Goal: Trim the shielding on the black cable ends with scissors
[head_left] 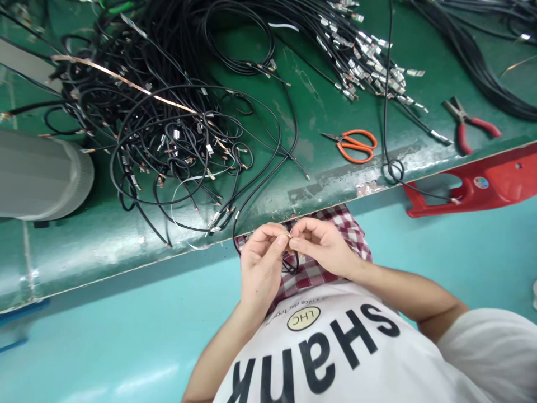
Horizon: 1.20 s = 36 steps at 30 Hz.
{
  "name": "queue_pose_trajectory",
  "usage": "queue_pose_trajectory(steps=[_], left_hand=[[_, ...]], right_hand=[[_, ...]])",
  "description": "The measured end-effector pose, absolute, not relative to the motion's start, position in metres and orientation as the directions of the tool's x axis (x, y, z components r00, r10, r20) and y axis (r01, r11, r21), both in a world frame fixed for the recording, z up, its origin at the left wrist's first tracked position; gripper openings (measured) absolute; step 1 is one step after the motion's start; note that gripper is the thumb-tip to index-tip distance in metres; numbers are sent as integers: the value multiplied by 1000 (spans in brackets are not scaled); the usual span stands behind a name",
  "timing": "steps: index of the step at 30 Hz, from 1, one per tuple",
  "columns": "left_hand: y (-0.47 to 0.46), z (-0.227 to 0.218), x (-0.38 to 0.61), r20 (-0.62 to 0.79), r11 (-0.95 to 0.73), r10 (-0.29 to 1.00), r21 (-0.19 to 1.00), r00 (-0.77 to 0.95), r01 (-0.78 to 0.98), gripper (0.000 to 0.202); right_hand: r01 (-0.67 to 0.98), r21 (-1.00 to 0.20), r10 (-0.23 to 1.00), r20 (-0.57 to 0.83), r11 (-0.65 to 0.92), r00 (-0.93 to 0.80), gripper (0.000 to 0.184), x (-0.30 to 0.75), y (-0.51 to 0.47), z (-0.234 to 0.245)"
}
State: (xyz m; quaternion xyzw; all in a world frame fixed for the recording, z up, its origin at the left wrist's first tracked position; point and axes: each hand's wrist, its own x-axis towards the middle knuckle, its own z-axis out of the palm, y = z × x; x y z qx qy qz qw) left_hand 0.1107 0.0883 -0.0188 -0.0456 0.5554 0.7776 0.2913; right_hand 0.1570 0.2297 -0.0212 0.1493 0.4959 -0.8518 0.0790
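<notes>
Both hands meet over my lap, just off the front edge of the green table. My left hand is closed in a pinch, thumb against forefinger, on the end of a black cable. Opposite it, my right hand pinches the same end, its fingertips touching those of the left. Thin, light-coloured wire shows between the fingertips, but its details are too small to make out. Below the fingers the cable hangs in small loops against a checked cloth.
A large tangle of black cables covers the table's left half. Cables with metal connectors lie behind. Orange-handled scissors and red-handled pliers lie to the right. A grey container stands left; a red plastic stool is right.
</notes>
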Motion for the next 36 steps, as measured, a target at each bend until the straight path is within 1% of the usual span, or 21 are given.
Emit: queue_pose_trajectory(steps=[7,12,16,22,24,27,29,30,31,32,33,34,35,36], left_hand=[[88,-21,111,-400,-225,403,829,-823,-512,18],[86,-17,108,-409,-208,447,817,-796,-537,16],[85,-13,105,-370,-221,497,821,-785,-527,14],[87,-14,103,-339,-179,438,875,-833,-450,8],[87,-13,102,-325,-182,448,879,-833,-441,7],[87,-12,101,-310,-182,467,883,-828,-433,8],[87,-12,102,-252,-144,455,926,-854,-349,6],[87,-12,103,-185,-91,432,965,-883,-247,4],[87,-12,105,-86,-18,401,995,-912,-102,1],[87,-13,106,32,66,373,996,-927,61,3],[87,-14,107,143,144,354,968,-924,205,6],[87,-15,107,214,200,346,934,-913,294,8],[88,-16,106,222,216,348,926,-911,309,8],[89,-17,105,165,190,360,951,-918,245,5]], right_hand=[[243,-842,43,-300,-482,-953,23,160,228,-27],[220,-913,90,-265,-344,-960,24,159,232,-22],[217,-925,85,-254,-312,-963,23,157,234,-17],[167,-958,135,-202,-234,-970,19,159,231,-19],[174,-960,128,-205,-220,-970,18,161,232,-20],[196,-967,70,-210,-162,-975,17,164,234,-21],[149,-987,61,-153,-65,-986,15,167,235,-22],[102,-995,72,-102,-4,-992,13,168,236,-23],[51,-997,86,-46,60,-995,12,170,236,-24],[7,-993,96,4,116,-995,12,171,235,-24],[-22,-987,101,39,159,-994,11,172,235,-25],[-31,-983,102,51,182,-993,12,173,234,-25],[-20,-985,105,39,174,-994,13,173,234,-26],[13,-991,110,1,130,-994,15,174,233,-26]])
